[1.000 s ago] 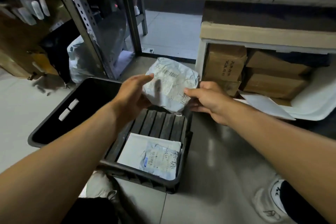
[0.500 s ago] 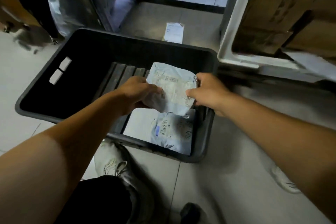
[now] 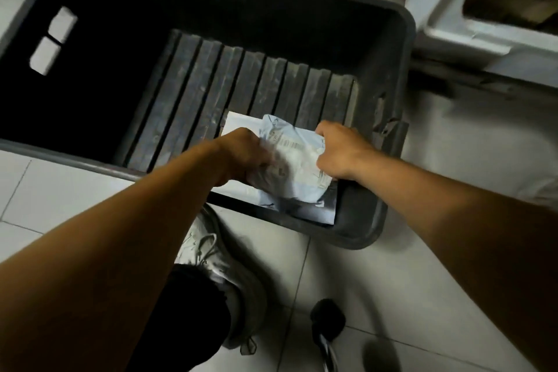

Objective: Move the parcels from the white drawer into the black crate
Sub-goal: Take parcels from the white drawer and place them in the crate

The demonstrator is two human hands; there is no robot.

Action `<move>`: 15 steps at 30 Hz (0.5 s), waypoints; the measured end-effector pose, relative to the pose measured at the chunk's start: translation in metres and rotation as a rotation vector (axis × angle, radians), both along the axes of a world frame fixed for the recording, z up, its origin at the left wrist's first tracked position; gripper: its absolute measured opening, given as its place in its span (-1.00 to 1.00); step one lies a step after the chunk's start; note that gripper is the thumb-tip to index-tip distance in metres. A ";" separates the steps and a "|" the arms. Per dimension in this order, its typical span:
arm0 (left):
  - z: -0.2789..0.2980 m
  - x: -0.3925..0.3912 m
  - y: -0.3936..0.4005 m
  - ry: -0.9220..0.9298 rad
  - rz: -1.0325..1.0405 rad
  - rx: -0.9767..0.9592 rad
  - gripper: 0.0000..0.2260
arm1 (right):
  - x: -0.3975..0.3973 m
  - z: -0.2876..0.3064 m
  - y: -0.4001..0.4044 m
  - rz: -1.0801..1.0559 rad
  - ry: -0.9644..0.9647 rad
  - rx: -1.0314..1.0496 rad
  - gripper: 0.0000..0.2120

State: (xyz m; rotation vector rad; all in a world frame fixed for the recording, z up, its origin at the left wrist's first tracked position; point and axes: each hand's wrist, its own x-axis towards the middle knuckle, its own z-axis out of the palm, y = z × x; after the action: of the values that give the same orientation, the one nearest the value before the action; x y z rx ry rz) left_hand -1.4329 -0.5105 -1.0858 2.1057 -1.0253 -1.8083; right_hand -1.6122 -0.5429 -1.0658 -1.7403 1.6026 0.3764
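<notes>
While both hands grip the crumpled grey parcel (image 3: 297,160) by its opposite edges, it sits low inside the black crate (image 3: 401,48), at the near right corner, over the flat white parcel (image 3: 241,122) already lying on the ribbed floor. The left hand (image 3: 246,157) curls around the left edge and the right hand (image 3: 339,151) around the right one, a two-sided hold that probably keeps the soft bag level so it lands flat on the pile rather than sliding off. Whether it already rests on the parcel below or hangs just above it cannot be told, since the hands and motion blur hide the underside. The white drawer (image 3: 453,27) stands just beside the crate's far right corner, with brown cardboard blurred inside it, so more parcels likely remain to be moved. Compared with half a second before, the parcel has sunk from about rim height deeper into the crate, covering more of the white parcel, and the view has tipped further down, bringing a grey shoe (image 3: 223,275) on the tiled floor (image 3: 377,281) into fuller sight.
</notes>
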 end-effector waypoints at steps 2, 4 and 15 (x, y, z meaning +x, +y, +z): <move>-0.004 0.003 0.000 -0.023 -0.073 0.026 -0.93 | 0.001 -0.004 0.001 0.111 0.072 0.051 -0.63; -0.008 0.002 0.002 -0.011 -0.114 0.069 -0.92 | 0.002 -0.008 0.000 0.206 0.143 0.058 -0.72; -0.023 -0.014 0.003 -0.134 -0.383 0.209 -0.87 | -0.001 -0.004 0.001 0.664 0.501 -0.083 -0.44</move>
State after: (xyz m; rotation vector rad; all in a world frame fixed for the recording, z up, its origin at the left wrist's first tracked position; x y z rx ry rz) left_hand -1.4468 -0.5078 -1.1091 2.3029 -1.4120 -2.0442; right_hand -1.6130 -0.5417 -1.0698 -2.3506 1.3122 1.1503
